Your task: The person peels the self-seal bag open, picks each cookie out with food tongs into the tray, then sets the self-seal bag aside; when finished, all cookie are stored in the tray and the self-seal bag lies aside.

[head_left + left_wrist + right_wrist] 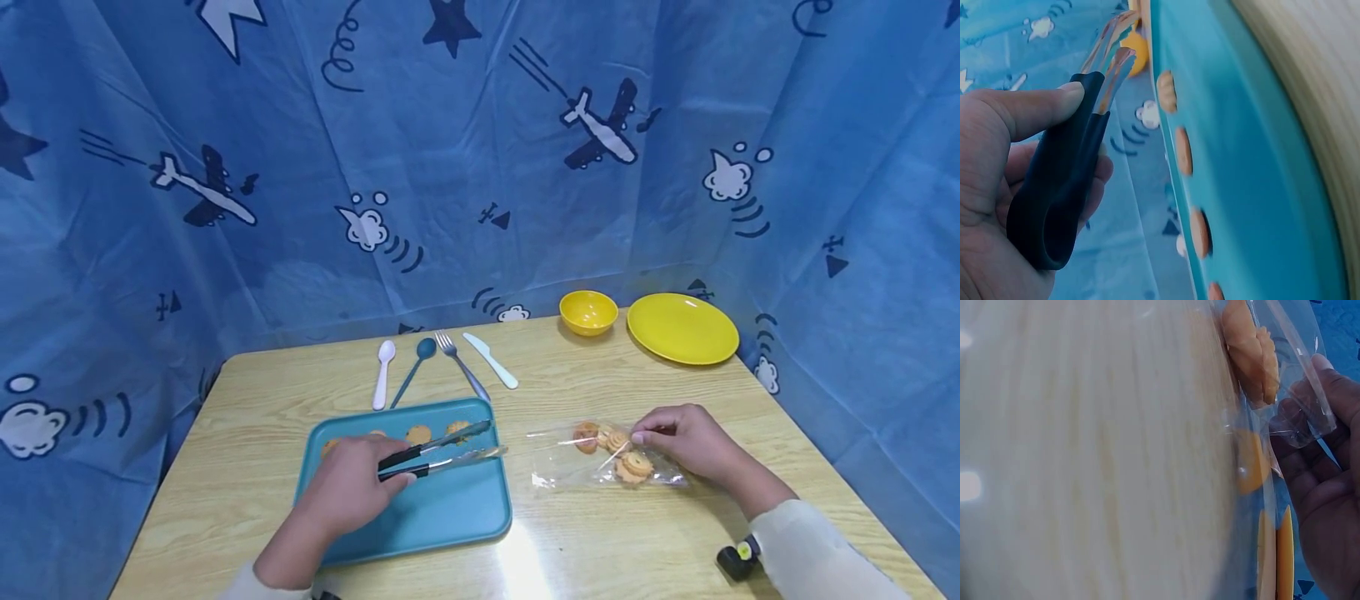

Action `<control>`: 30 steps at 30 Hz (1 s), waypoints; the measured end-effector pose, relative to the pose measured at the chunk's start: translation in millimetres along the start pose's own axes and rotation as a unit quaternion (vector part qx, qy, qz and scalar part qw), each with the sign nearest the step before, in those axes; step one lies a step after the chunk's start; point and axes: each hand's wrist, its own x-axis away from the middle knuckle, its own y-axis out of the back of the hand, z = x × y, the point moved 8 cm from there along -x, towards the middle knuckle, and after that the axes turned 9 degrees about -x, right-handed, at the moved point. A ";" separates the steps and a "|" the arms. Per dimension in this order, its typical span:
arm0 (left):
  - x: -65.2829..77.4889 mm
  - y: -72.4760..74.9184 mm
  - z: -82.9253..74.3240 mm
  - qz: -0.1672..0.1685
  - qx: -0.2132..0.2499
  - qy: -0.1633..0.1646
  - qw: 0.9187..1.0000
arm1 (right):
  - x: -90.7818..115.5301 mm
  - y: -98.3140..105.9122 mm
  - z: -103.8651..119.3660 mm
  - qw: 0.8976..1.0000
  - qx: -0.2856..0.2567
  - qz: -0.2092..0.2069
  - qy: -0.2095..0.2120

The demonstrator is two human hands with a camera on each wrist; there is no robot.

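In the head view my left hand [348, 483] grips black-handled metal tongs [405, 464] above the teal tray [442, 517]. The tips of the tongs stand apart with nothing between them, as the left wrist view also shows. Along the far side of the tray lies a row of round cookies [418, 434], partly covered by the hand and tongs. To the tray's right, my right hand [682, 437] pinches a clear plastic bag [555, 458] by its film. Several swirled cookies [633, 467] are inside that bag, also visible in the right wrist view [1250, 353].
Behind the tray lie a pale spoon [382, 375], a dark teal spoon [414, 371], a fork [461, 364] and a light knife [491, 361]. A yellow bowl [588, 313] and a yellow plate [682, 329] stand at the back right. Blue curtain [450, 167] surrounds the wooden table [247, 417].
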 end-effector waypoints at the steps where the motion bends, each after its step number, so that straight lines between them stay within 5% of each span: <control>1: -0.5 -1.9 -4.6 0.003 0.004 -0.006 1.000 | 0.1 -0.1 0.2 1.000 -0.001 0.000 0.000; 17: -20.7 -31.7 -58.9 0.044 0.009 -0.093 0.995 | -2.5 -3.3 1.3 1.000 -0.002 0.002 0.000; 30: -35.6 -53.1 -84.0 0.053 0.025 -0.083 0.995 | -3.4 -6.2 5.3 1.000 -0.003 0.009 0.006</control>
